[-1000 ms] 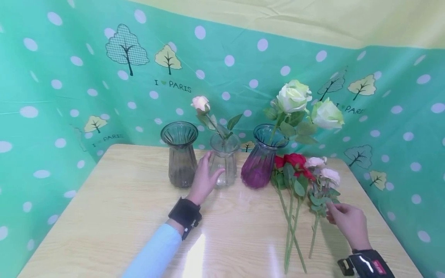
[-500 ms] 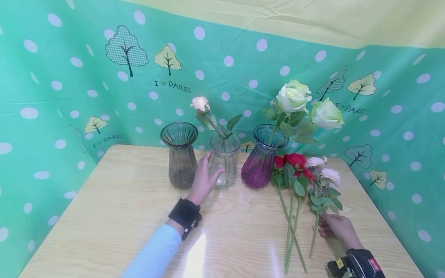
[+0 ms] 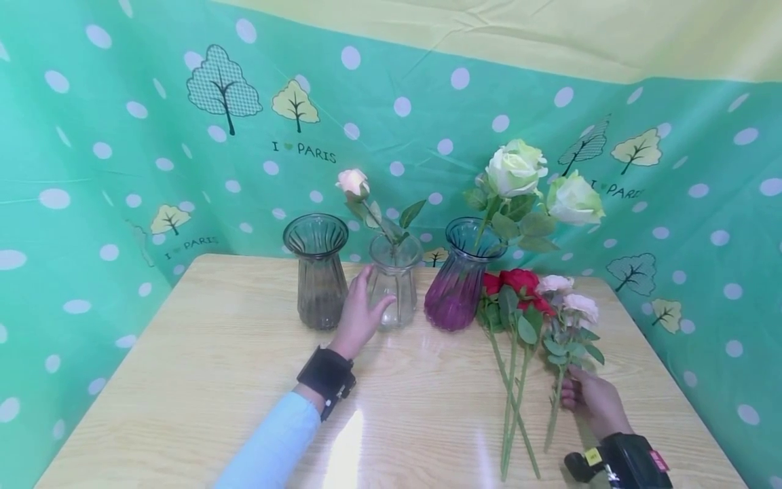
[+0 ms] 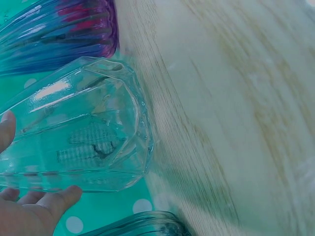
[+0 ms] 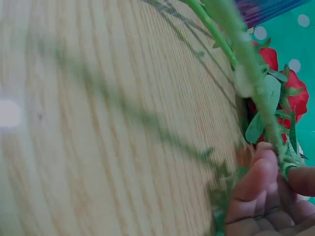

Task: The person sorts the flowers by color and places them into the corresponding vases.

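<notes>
A clear glass vase [image 3: 400,299] stands mid-table at the back, holding one pale pink rose [image 3: 352,182]. My left hand [image 3: 356,314] is around its near left side, thumb across the front; the left wrist view shows the thumb and fingers [image 4: 59,199] on opposite sides of the glass. At the right, a stem of pale pink flowers [image 3: 579,308] has its stalk pinched by my right hand [image 3: 595,401]. In the right wrist view the green stalk [image 5: 251,69] slants up from between thumb and fingers, above its shadow on the wood.
Left of the clear vase stands a grey glass vase [image 3: 320,288]. On its right is a blue-purple vase [image 3: 453,292] with white-green roses [image 3: 516,170]. Red roses [image 3: 519,282] lie beside the pink stem on the wooden table [image 3: 214,380]. A green printed cloth [image 3: 397,136] hangs behind.
My right hand has moved down from the leaves to the stalk, now pinches it, and the pink stem has shifted slightly. The left hand and the vases have stayed put.
</notes>
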`<state>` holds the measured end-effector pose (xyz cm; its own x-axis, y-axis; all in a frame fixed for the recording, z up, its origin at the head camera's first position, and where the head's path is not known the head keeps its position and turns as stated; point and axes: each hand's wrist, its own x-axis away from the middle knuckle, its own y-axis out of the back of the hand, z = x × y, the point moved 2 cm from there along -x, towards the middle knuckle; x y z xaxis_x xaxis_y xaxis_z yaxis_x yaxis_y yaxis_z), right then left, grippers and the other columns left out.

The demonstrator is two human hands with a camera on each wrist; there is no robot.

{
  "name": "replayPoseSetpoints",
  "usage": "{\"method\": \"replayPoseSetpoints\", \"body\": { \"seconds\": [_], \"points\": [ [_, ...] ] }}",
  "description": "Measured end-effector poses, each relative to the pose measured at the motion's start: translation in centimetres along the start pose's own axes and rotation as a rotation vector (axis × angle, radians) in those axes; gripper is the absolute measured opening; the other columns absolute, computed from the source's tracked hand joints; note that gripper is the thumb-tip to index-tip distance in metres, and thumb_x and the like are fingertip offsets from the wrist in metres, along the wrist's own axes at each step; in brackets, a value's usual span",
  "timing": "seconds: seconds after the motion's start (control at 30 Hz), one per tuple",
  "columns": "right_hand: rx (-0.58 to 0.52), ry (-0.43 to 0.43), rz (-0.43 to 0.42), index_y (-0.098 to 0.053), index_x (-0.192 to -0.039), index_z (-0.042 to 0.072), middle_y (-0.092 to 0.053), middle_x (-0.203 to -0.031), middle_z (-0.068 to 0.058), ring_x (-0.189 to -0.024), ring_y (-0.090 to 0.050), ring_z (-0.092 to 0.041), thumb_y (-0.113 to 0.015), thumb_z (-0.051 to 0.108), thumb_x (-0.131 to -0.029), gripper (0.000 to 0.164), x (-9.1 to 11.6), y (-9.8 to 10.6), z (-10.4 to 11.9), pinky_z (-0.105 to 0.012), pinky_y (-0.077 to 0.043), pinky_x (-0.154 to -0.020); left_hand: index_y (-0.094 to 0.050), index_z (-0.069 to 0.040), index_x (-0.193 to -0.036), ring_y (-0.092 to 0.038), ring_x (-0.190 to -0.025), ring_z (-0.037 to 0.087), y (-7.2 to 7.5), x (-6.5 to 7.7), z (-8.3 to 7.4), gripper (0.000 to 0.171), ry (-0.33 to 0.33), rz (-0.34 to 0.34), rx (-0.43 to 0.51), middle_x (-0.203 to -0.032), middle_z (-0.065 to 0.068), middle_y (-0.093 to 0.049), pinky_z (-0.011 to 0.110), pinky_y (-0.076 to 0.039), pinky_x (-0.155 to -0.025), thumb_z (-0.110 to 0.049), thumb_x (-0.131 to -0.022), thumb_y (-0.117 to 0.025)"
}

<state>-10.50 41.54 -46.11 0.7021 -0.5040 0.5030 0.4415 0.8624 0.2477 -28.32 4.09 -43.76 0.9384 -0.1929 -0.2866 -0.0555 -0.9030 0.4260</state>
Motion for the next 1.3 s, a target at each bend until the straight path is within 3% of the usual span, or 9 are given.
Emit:
{"method": "replayPoseSetpoints", "body": {
  "seconds": [0.13, 0.3, 0.43, 0.6, 0.77, 1.03, 1.3],
  "points": [
    [-0.069, 0.02, -0.027, -0.045, -0.124, 0.004, -0.057, -0.075, 0.009, -0.07, -0.057, -0.003, -0.039, 0.032, -0.1, 0.038, 0.2, -0.3, 0.1, -0.02, -0.054, -0.065, -0.024, -0.004, -0.146, -0.035, -0.135, 0.036, 0.1, -0.1, 0.1, 0.078, 0.0, 0.001, -0.005, -0.147, 0.021, -0.033, 0.05, -0.031, -0.112, -0.028, -0.085, -0.067],
    [-0.171, 0.023, 0.009, -0.052, -0.104, 0.013, -0.064, -0.073, 0.011, -0.07, -0.057, -0.001, -0.043, 0.025, -0.099, 0.016, 0.3, -0.3, 0.2, -0.018, -0.047, -0.058, -0.023, -0.005, -0.147, -0.034, -0.136, 0.034, 0.1, 0.1, 0.1, 0.079, 0.011, 0.011, -0.003, -0.148, 0.019, -0.032, 0.049, -0.03, -0.113, -0.03, -0.085, -0.066],
    [-0.251, 0.002, 0.06, -0.056, -0.093, 0.016, -0.065, -0.072, 0.009, -0.07, -0.059, -0.002, -0.042, 0.023, -0.099, 0.017, 0.4, -0.3, 0.3, -0.018, -0.047, -0.057, -0.024, -0.005, -0.146, -0.034, -0.136, 0.034, 0.1, 0.2, 0.1, 0.078, 0.017, 0.012, 0.011, -0.148, 0.019, -0.032, 0.05, -0.03, -0.112, -0.026, -0.085, -0.067],
    [-0.464, -0.087, 0.125, -0.062, -0.078, 0.025, -0.061, -0.074, 0.011, -0.074, -0.058, 0.0, -0.048, 0.031, -0.097, 0.024, 0.5, -0.3, 0.6, -0.014, -0.05, -0.067, -0.025, -0.005, -0.146, -0.035, -0.135, 0.034, 0.0, 0.2, 0.0, 0.077, 0.023, 0.007, 0.006, -0.148, 0.019, -0.033, 0.051, -0.03, -0.112, -0.025, -0.085, -0.068],
    [-0.583, -0.155, 0.193, -0.06, -0.081, 0.024, -0.056, -0.08, 0.011, -0.079, -0.053, 0.0, -0.056, 0.031, -0.093, 0.015, 0.4, -0.6, 0.9, -0.013, -0.049, -0.077, -0.024, -0.006, -0.147, -0.035, -0.135, 0.034, 0.0, 0.2, 0.0, 0.078, 0.016, 0.001, -0.001, -0.148, 0.019, -0.033, 0.05, -0.031, -0.112, -0.025, -0.085, -0.068],
    [-0.721, -0.167, 0.334, -0.057, -0.081, 0.017, -0.055, -0.079, 0.006, -0.078, -0.053, -0.004, -0.048, 0.021, -0.097, 0.019, -0.5, -0.8, 1.0, -0.016, -0.048, -0.075, -0.025, -0.007, -0.147, -0.035, -0.135, 0.033, 0.0, 0.2, 0.1, 0.077, 0.019, 0.0, -0.01, -0.147, 0.018, -0.033, 0.049, -0.031, -0.112, -0.025, -0.085, -0.068],
    [-0.648, -0.108, 0.376, -0.06, -0.083, 0.02, -0.059, -0.086, 0.007, -0.086, -0.056, -0.004, -0.051, 0.015, -0.096, 0.016, -0.9, -1.3, 1.0, -0.016, -0.049, -0.084, -0.025, -0.007, -0.147, -0.036, -0.135, 0.033, 0.0, 0.1, 0.2, 0.077, 0.009, 0.001, -0.008, -0.147, 0.018, -0.034, 0.049, -0.031, -0.112, -0.026, -0.085, -0.068]
  ]
}}
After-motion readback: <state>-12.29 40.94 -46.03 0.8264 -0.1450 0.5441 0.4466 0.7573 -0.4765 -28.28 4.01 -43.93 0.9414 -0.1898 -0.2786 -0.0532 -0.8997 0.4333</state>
